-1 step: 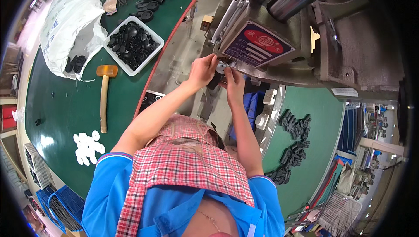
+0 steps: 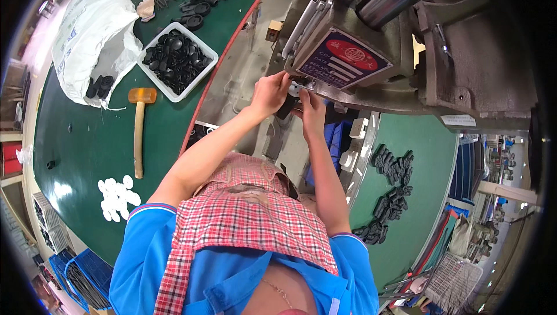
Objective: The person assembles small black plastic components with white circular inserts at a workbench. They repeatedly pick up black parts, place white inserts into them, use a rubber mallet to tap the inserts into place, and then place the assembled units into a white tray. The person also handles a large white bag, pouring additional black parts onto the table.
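Both my hands are raised close together under the head of a large metal press [image 2: 371,54]. Between them is a small dark part [image 2: 284,109], with a round pale metal piece [image 2: 294,90] just above it. My left hand [image 2: 270,95] has its fingers bent and closed at the dark part's left side, fingertips up against the machine. My right hand [image 2: 312,113] is closed on the other side, fingers pointing up and pressed to the part's edge. The fingertips and much of the part are hidden by the hands and the press.
On the green table at left are a white tray [image 2: 208,47] of black pieces, a mallet [image 2: 139,135], white discs [image 2: 116,199] and a white sack [image 2: 87,36]. Several black parts [image 2: 389,199] lie in a row on the right green surface. A blue crate [image 2: 332,141] sits below the press.
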Demonstrator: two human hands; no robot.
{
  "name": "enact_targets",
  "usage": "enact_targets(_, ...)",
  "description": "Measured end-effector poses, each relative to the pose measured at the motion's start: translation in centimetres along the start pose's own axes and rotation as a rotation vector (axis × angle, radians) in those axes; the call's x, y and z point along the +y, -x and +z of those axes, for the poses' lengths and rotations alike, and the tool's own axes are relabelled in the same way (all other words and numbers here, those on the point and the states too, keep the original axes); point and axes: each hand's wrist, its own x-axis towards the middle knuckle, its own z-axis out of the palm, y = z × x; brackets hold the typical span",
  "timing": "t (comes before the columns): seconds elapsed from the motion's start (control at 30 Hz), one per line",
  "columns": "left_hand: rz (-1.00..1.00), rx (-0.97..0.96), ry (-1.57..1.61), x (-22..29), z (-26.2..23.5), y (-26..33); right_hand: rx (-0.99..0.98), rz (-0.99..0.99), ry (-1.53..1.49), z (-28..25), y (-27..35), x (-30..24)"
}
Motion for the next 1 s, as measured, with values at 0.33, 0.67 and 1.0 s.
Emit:
enact_targets(0.33,-0.244,-0.344,0.278,-3.9,-1.0,4.3,0.041,0.006,0.021,-1.4,-1.8,5.7)
enact_targets(0.67,-0.105,-0.196,-0.013,-4.8,-1.1,4.6,0.164,0.209,-0.099,-2.4,-0.2,6.8)
enact_targets(1.0,-0.016,-0.071,-0.059,-3.7,-1.9,4.8,0.188,0.103,0.113,-3.4,-2.4,10.3)
